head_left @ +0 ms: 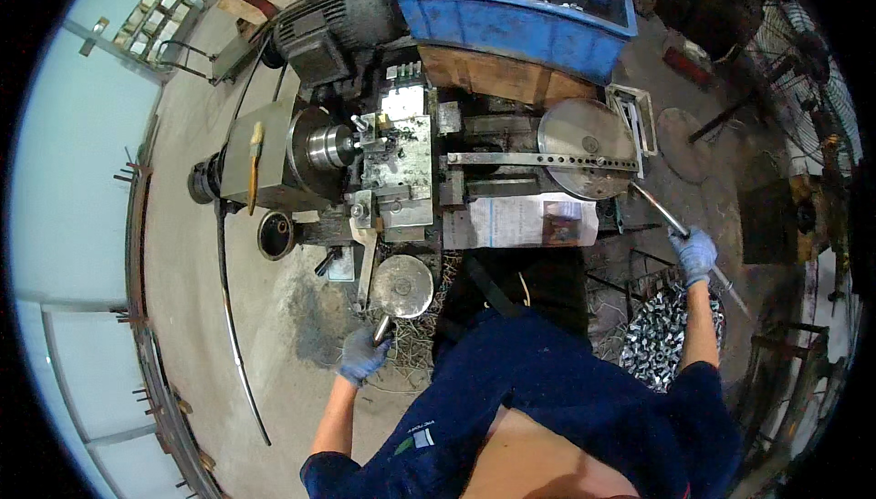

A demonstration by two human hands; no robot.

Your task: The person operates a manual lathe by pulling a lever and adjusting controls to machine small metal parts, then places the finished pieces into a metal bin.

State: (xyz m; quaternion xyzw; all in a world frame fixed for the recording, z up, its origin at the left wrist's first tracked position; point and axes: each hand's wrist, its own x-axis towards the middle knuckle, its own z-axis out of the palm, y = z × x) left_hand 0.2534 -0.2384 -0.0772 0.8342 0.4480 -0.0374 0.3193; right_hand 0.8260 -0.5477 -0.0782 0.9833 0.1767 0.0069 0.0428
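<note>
My left hand [362,358], in a blue-grey glove, is closed around the short metal crank handle [382,327] on a small round handwheel [401,287]. On the right, my gloved right hand [693,255] grips a long metal lever rod [659,209] that slants out from beside a large round metal disc [589,145]. Between them is a lathe-like machine. Its shiny round chuck [330,147] faces a metal tool slide [399,171] covered with dark chips. A flat bar with a row of holes [538,161] links the slide area to the large disc.
A blue plastic bin [516,29] stands behind the machine on a wooden box [502,73]. An electric motor [338,20] sits at the back left. A brush [255,166] lies on the headstock. Many small metal parts [657,344] are heaped below my right arm, and a fan [794,79] stands far right.
</note>
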